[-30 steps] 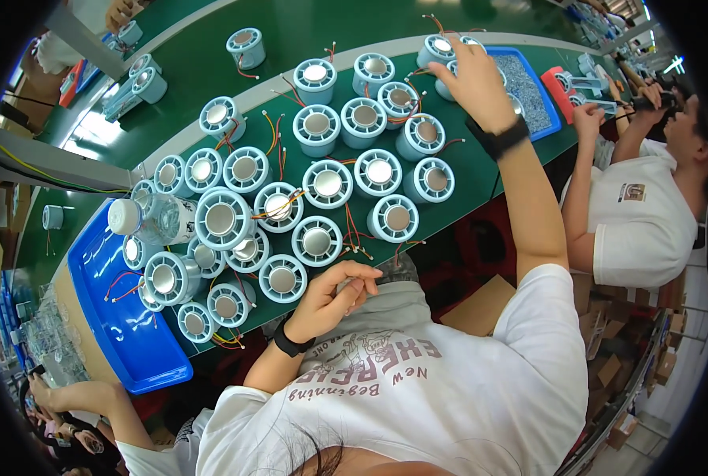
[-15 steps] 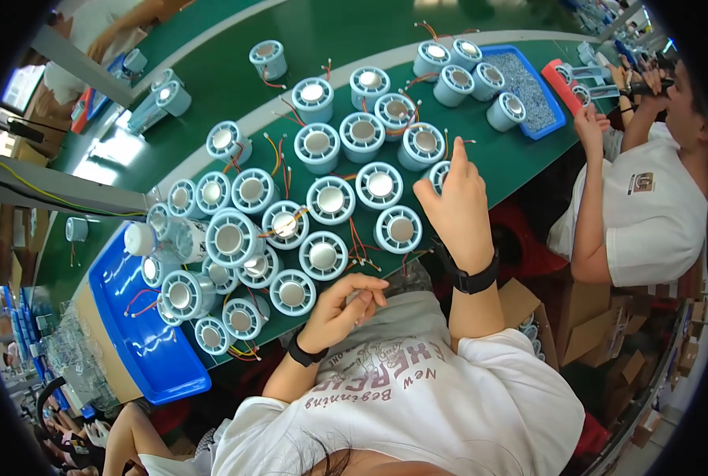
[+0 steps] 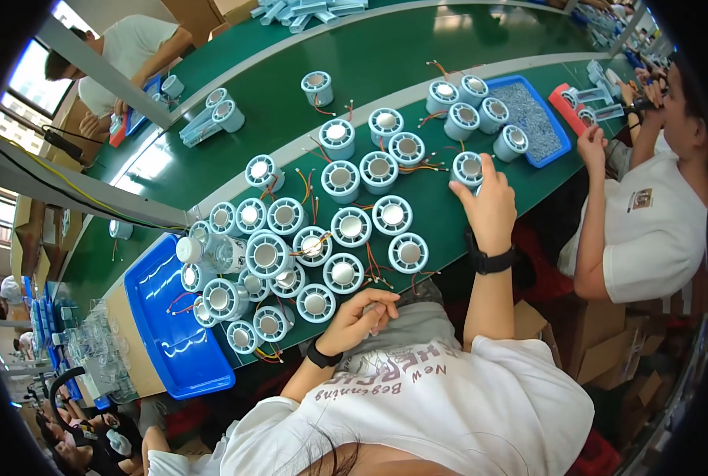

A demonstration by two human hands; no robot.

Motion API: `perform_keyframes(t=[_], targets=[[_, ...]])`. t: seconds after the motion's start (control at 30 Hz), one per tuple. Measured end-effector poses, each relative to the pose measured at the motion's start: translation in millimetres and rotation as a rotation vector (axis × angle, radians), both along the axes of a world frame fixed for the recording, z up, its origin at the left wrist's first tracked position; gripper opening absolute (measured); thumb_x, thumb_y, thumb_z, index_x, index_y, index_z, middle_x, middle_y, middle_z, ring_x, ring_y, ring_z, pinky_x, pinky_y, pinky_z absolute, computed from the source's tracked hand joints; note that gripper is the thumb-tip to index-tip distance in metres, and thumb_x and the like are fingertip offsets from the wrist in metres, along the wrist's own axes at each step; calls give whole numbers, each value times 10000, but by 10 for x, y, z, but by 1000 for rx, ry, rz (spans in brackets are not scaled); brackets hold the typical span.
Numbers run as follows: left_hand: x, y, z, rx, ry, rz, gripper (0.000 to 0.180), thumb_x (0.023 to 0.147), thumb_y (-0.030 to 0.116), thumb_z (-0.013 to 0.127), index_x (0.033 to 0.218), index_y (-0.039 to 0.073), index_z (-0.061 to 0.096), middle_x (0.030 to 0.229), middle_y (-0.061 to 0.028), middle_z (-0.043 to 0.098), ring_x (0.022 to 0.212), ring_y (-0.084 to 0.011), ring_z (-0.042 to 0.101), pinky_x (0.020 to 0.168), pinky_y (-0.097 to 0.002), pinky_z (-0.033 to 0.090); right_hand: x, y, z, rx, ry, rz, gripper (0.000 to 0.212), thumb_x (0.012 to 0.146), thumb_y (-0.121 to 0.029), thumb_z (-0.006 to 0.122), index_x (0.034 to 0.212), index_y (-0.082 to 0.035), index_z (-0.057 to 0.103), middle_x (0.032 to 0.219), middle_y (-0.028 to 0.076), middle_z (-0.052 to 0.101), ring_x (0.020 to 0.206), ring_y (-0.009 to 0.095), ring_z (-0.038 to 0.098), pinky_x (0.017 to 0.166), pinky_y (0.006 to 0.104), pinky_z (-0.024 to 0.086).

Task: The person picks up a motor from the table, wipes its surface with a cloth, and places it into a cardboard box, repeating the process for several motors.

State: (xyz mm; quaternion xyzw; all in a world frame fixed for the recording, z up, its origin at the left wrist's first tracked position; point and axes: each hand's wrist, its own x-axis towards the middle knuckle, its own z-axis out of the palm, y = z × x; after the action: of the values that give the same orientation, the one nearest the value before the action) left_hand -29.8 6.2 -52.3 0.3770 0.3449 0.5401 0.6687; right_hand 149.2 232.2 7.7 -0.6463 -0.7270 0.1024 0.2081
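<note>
My right hand (image 3: pixel 490 208) reaches over the green table, thumb and forefinger around a light blue round housing (image 3: pixel 468 167) with a silver disc on top. Part of another light blue piece shows below it, mostly hidden by the hand. My left hand (image 3: pixel 366 319) rests at the table's near edge, fingers curled in, with nothing visible in it. Close to it stands a similar housing (image 3: pixel 316 303). Many more such housings, several with thin coloured wires, are spread over the table to the left and beyond, among them one (image 3: pixel 408 252) near the front edge.
A blue tray (image 3: pixel 211 373) lies at the left, with a clear bottle (image 3: pixel 225 254) by the housings. A blue bin of small grey pieces (image 3: pixel 528 119) sits at the far right. Beside it a co-worker (image 3: pixel 647 222) handles parts. A metal post (image 3: pixel 92 186) stands at the left.
My view has shifted, so the table sits lower and further right. My right hand has moved right along the table, and the housing beside it has moved right too. My left hand stays curled.
</note>
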Motion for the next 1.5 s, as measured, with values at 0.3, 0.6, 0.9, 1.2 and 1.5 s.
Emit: perform_keyframes(t=[0.3, 0.6, 0.9, 1.2, 1.5], targets=[[-8, 37, 19, -33, -10, -64, 268, 1004, 51, 423, 1252, -1, 510, 977, -95, 603, 689, -90, 474, 624, -237, 422, 200, 559, -127, 133, -16, -145, 729, 707, -408, 799, 1335, -171, 513, 1179, 171, 543, 1018, 416, 563, 836, 457, 494], [-75, 43, 74, -56, -41, -111, 267, 1011, 78, 432, 1253, 16, 526, 995, -61, 600, 741, -82, 477, 661, -227, 409, -104, 615, 393, 461, -131, 213, 544, 802, -362, 724, 1268, -122, 577, 1135, 182, 579, 1037, 390, 564, 859, 444, 478], [-143, 50, 83, 26, 57, -227, 276, 1008, 104, 456, 1259, 40, 552, 1030, -32, 614, 887, -76, 529, 761, -210, 426, -1861, 2370, 574, 187, -408, 1094, 879, 664, -40, 757, 1432, -278, 403, 1454, 222, 372, 1257, 428, 452, 1028, 453, 425], [-156, -311, 296, -12, 136, -195, 240, 958, 27, 510, 1178, 20, 605, 1042, -99, 625, 952, -164, 575, 847, -283, 446, -1743, 2388, 346, 45, -348, 917, 689, 634, -2, 753, 1257, -243, 582, 1228, 153, 512, 1102, 376, 553, 946, 438, 486], [-159, -292, 744, 482, 559, 245, 388, 822, -49, 605, 1207, 0, 595, 1103, -163, 632, 1018, -307, 609, 863, -343, 484, -417, 139, 1575, -87, 301, 1114, 573, 742, -86, 781, 1274, -72, 570, 1129, 57, 608, 982, 146, 611, 815, 274, 506]])
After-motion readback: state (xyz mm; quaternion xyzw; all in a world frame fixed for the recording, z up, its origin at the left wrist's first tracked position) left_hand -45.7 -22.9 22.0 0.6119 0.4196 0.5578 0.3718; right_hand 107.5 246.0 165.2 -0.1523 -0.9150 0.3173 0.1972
